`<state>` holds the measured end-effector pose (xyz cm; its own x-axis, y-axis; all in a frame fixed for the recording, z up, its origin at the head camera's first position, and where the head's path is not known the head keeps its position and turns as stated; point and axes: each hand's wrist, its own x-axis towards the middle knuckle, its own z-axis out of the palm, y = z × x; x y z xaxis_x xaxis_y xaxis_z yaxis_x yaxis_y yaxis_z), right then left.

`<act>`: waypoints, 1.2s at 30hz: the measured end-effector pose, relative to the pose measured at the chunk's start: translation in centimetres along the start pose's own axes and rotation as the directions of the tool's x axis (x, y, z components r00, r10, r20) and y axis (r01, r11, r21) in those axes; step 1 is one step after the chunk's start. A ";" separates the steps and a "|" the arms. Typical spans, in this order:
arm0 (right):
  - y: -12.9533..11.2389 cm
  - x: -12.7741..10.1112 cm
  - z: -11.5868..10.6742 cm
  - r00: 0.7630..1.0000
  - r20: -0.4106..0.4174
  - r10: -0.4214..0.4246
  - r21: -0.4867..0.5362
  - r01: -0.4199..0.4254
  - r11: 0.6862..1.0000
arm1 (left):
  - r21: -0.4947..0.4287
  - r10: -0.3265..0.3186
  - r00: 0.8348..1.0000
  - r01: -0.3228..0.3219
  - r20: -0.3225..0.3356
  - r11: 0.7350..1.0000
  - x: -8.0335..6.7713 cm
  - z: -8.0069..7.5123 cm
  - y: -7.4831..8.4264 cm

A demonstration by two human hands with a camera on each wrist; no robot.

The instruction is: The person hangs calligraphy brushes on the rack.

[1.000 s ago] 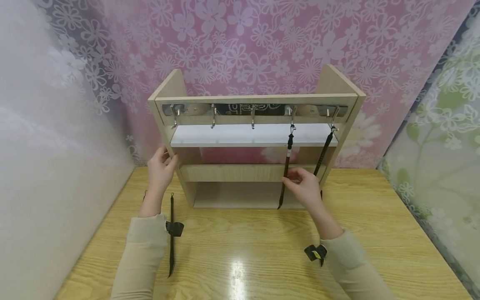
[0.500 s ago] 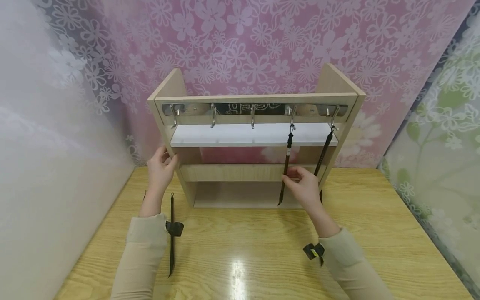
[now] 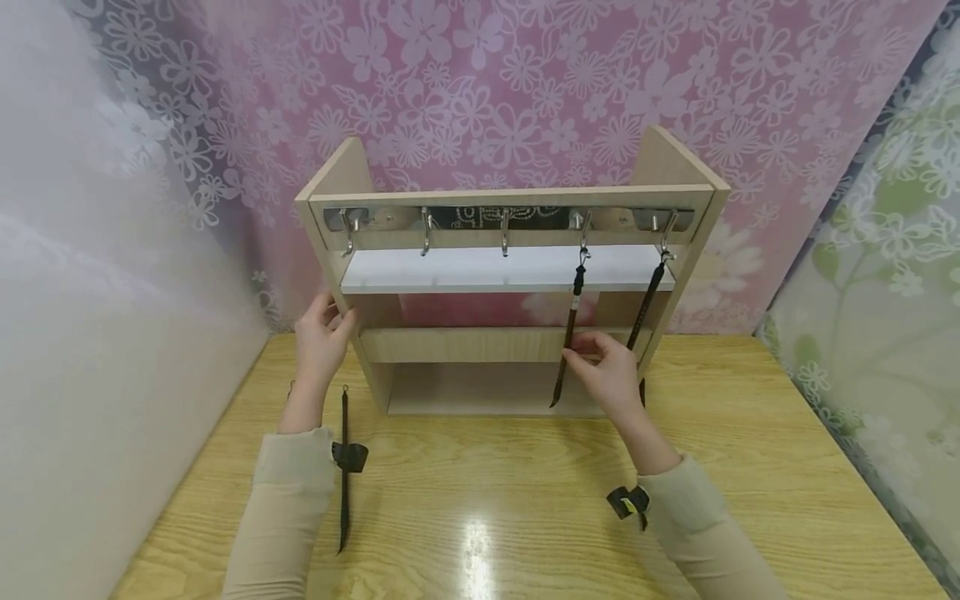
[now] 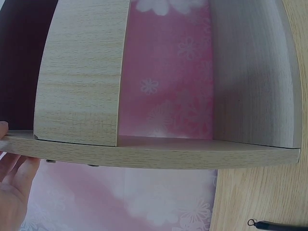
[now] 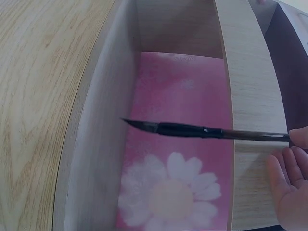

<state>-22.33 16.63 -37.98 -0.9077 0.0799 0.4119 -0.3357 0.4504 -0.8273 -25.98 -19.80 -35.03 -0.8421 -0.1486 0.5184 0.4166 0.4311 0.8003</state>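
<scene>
My right hand (image 3: 609, 379) pinches the dark handle of a calligraphy brush (image 3: 573, 315) between thumb and fingers. The brush's cord loop is at the second hook (image 3: 585, 237) from the right, and its black tip points down; the right wrist view shows that tip (image 5: 139, 125) in front of the rack's lower opening. With my left hand (image 3: 318, 337) I hold the left side panel (image 4: 159, 156) of a pale wooden rack (image 3: 510, 346), thumb on one face and fingers on the other. Another calligraphy brush (image 3: 647, 310) hangs from the rightmost hook, partly hidden by my right hand.
A further brush (image 3: 344, 500) lies on the wooden table (image 3: 480, 483) beside my left forearm. A small loop (image 3: 291, 387) shows past that arm, the rest hidden. Hooks on the left and middle of the metal strip (image 3: 405, 218) carry nothing. A white wall (image 3: 112, 275) stands left.
The held brush's tip has shifted slightly up and to the left, with my right hand almost in place. My left hand keeps its hold on the rack's side panel.
</scene>
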 end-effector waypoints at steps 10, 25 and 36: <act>0.0 -0.9 -0.7 0.999 -0.047 -0.027 0.028 0.028 0.999 | -0.011 0.016 1.000 -0.016 0.003 1.000 0.1 0.0 -0.2; 1.4 -2.2 -2.5 0.998 -0.049 -0.038 -0.026 0.037 0.999 | -0.011 0.003 1.000 -0.003 0.012 1.000 0.1 -0.1 -0.1; -0.6 -3.7 -3.7 0.999 -0.034 -0.013 -0.046 0.011 0.999 | -0.048 -0.015 1.000 0.016 0.017 0.999 -0.1 0.0 -0.1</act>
<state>-17.84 19.38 -37.61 -0.8943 0.1043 0.4352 -0.3339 0.4921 -0.8040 -25.93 -19.83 -35.10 -0.8540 -0.1397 0.5012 0.4192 0.3859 0.8218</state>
